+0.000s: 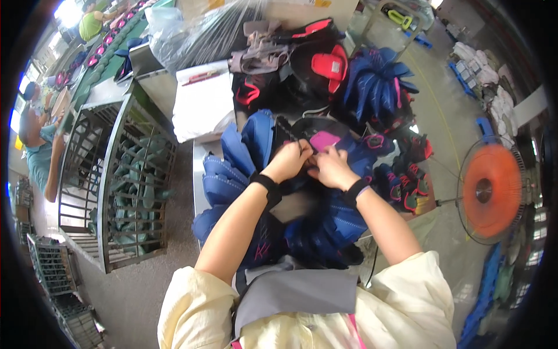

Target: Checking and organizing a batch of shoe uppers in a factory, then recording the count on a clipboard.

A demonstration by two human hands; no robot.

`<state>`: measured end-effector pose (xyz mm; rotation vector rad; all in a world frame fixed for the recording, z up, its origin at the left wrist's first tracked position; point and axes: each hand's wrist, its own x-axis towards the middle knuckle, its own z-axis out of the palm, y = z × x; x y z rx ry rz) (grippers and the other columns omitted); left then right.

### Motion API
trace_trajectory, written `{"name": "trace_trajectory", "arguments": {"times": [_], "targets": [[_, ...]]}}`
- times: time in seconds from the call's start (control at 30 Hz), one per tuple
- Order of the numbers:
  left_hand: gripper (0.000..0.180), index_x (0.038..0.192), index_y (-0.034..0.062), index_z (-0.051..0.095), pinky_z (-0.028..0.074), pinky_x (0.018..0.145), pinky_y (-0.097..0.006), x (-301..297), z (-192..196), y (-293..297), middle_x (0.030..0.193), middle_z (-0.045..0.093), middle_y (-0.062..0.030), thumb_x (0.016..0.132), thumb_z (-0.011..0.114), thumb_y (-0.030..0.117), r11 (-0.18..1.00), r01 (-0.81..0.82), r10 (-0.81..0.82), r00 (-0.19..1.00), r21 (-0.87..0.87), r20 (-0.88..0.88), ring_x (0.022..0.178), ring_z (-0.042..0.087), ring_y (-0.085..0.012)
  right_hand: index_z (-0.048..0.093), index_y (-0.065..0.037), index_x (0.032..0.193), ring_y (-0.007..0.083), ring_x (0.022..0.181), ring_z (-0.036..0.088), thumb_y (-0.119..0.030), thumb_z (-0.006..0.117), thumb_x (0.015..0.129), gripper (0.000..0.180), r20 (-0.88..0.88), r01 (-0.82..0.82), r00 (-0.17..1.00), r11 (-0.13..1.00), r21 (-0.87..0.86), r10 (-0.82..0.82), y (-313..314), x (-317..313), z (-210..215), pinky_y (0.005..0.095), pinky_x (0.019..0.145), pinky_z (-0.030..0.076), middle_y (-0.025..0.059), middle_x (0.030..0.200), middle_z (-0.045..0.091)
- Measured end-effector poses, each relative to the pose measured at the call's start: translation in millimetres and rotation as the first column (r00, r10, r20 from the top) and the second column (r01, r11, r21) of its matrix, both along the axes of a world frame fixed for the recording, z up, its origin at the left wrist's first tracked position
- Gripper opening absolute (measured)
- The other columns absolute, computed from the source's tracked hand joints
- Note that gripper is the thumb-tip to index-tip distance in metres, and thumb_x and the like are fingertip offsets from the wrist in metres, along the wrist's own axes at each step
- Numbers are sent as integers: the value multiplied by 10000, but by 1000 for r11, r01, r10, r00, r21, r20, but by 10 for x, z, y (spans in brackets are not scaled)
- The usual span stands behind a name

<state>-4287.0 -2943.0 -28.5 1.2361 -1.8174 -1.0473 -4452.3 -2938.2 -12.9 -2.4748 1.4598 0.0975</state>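
Observation:
My left hand (285, 161) is closed in a pinch, and a thin black lace (300, 145) passes over its fingertips. Close beside it, my right hand (335, 167) has its fingers bent and pressed together; what lies between them is hidden. Both hands work at a dark shoe upper with a pink patch (324, 139) just beyond the fingertips. Around them, blue shoe uppers (235, 142) lie fanned out in a ring on the table. Further ones (325, 230) lie nearer my body, beneath my forearms.
Black-and-red shoe parts (328, 67) and another blue bundle (381, 87) pile up at the back. White paper (203, 99) bears a red pen. A metal cage cart (107, 192) with green shoe forms stands left. An orange fan (491, 189) spins at right. A co-worker (40, 145) is far left.

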Motion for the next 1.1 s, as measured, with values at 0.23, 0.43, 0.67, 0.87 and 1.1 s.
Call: {"name": "trace_trajectory", "arguments": {"times": [0.23,0.43,0.67,0.87,1.1], "targets": [[216,860,32,554,460,599,-434,99,119,47,710,601,-206,900,474,229,992,69,-12,882,-105,470,689,597,-365,648,-104,701,254,658,599,-214,524,829,209,486,333,816,942,47,-312,-423,-522,44,305,654,433,65,709,650],[327,797,-15,532,452,612,-417,379,351,-270,704,578,-220,905,495,291,859,-477,495,866,-187,64,679,574,-388,639,-2,699,101,666,557,-197,513,905,310,776,471,387,830,297,-498,-547,-863,178,262,672,420,57,680,643],[294,974,8,504,443,773,-378,321,227,-316,907,558,-152,719,621,95,780,-460,546,832,-425,101,886,540,-330,665,-14,840,63,705,541,-203,580,883,212,757,309,249,790,529,-604,-454,-661,213,215,674,410,3,786,642],[615,1198,-12,411,384,943,-411,-632,490,102,1144,486,-212,674,693,141,899,69,-88,996,-431,-25,1122,449,-375,599,-39,708,49,592,402,-233,549,902,278,860,185,144,867,462,-489,-165,-591,427,214,574,324,-36,635,505],[309,994,15,537,446,844,-370,-852,-44,115,971,582,-136,797,618,239,951,61,16,970,-302,244,986,536,-300,579,48,730,148,617,481,-20,518,783,105,977,311,200,941,-129,68,675,-431,1286,254,559,369,76,706,560]]}}
